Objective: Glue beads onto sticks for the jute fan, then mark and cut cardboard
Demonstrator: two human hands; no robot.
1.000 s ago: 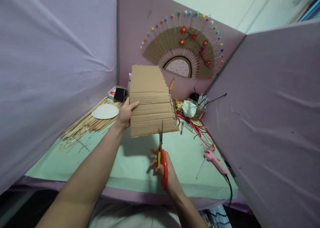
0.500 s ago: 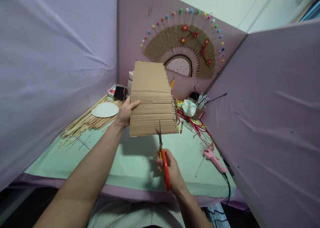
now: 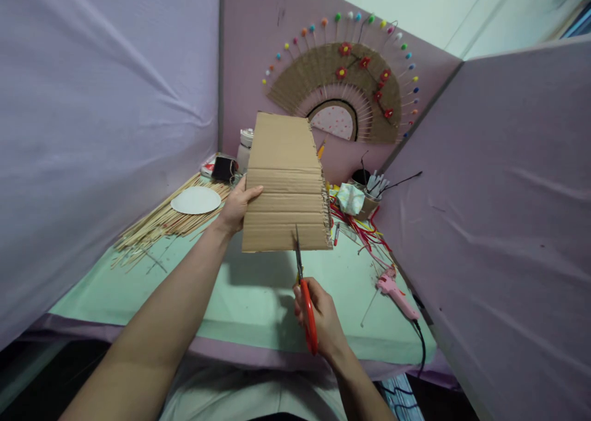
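A creased piece of corrugated cardboard point(image 3: 284, 184) is held up above the table, its right edge ragged. My left hand point(image 3: 237, 205) grips it by the left edge, thumb on the front face. In my right hand point(image 3: 323, 313) is a pair of scissors point(image 3: 310, 319) with red handles, fingers closed round them. One blade lies over the cardboard's front near the lower edge, right of the middle; the other blade is mostly hidden. I cannot tell whether the blades cut into it.
Thin wooden sticks point(image 3: 161, 224) lie at the left under a white oval point(image 3: 196, 200). A pink glue gun point(image 3: 397, 295) with a black cord rests at the right, near red pipe cleaners point(image 3: 364, 236) and a cup of glue sticks point(image 3: 376, 185). A decorated cardboard fan point(image 3: 314, 70) hangs behind.
The cardboard sits slightly further right in view, along with both hands, and the scissors are a little lower. The background has shifted a little too. Both grips stay the same.
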